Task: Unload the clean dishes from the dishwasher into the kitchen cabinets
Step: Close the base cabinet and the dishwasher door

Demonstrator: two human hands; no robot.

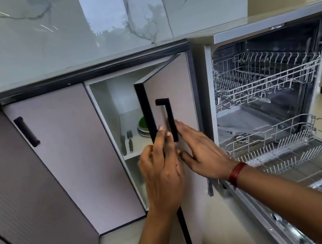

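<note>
Cabinet door [171,86] stands partly ajar, hinged on the side next to the dishwasher [213,91]. Both hands are on it and grip nothing. The left hand [162,172] lays relaxed, nearly straight fingers on the door's dark free edge, just left of the black handle [169,118]. The right hand [201,153] lies flat on the door face just right of that handle, fingers extended, with a red band [237,173] on its wrist.

Through the gap, a stack of plates [143,129] with a green one on top sits on the cabinet's shelf [138,145]. A fork [130,140] and a knife [124,145] lie side by side to the left of the plates. The dishwasher is open; its upper rack [266,80] sits inside and its lower rack [288,151] is pulled out over the lowered door.
</note>
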